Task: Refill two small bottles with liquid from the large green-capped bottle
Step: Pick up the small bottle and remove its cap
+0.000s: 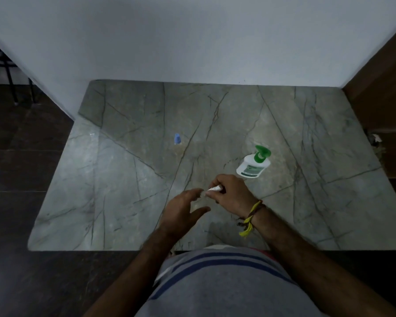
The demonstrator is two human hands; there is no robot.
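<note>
Two hands low over grey stone counter (123, 202). Right hand (232, 193): fingers pinched on small white cap (214, 189). Left hand (184, 208): fingers spread, loosely curved around clear small bottle (198, 200), contact unclear. Beyond right hand, large green-capped bottle (254, 163); farther left, blue-capped small bottle (177, 139).

worktop (133, 170): veined stone, we'd say polished, slight sheen
pump bottle (253, 164): smooth white plastic, glossy green top
wristband (252, 216): braided thread

The clear small bottle (198, 200) between the hands is blurred and partly hidden by the left hand (183, 210).
</note>
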